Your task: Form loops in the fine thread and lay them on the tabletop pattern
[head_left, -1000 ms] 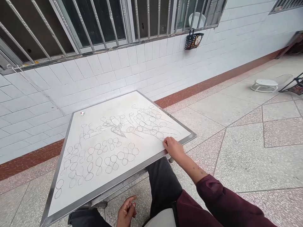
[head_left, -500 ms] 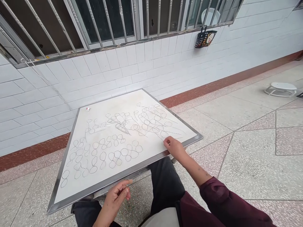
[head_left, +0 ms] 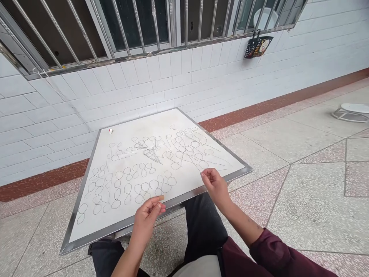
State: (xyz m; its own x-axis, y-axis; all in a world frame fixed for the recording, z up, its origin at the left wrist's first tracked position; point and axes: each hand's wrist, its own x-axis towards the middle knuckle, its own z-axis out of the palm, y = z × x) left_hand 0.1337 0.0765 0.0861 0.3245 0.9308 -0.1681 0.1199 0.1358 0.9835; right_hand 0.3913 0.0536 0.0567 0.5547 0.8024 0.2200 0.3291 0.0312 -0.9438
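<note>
On the white tabletop (head_left: 95, 231) lie many thin dark wire-like pieces; those nearest the front-left are bent into figure-eight loops (head_left: 142, 193). Others, with long straight tails (head_left: 184, 150), overlap in a tangled group toward the right. My left hand (head_left: 148, 215) is over the front edge, thumb and fingers drawn together, with a tan wrap on the index fingertip. My right hand (head_left: 215, 186) is over the right front part of the table, thumb and index finger pinched beside the wire tails. Anything held in either pinch is too thin to make out.
A metal rim (head_left: 161, 209) edges the table, which stands by a white tiled wall (head_left: 161, 80) under a barred window. A small red-and-white object (head_left: 110, 131) lies at the far left corner. A black basket (head_left: 257, 46) hangs from the bars; a white stool (head_left: 353, 109) stands far right.
My left hand has risen from below the front edge to over it, closer to my right hand. My right hand has turned slightly, still pinched. The view has shifted a little.
</note>
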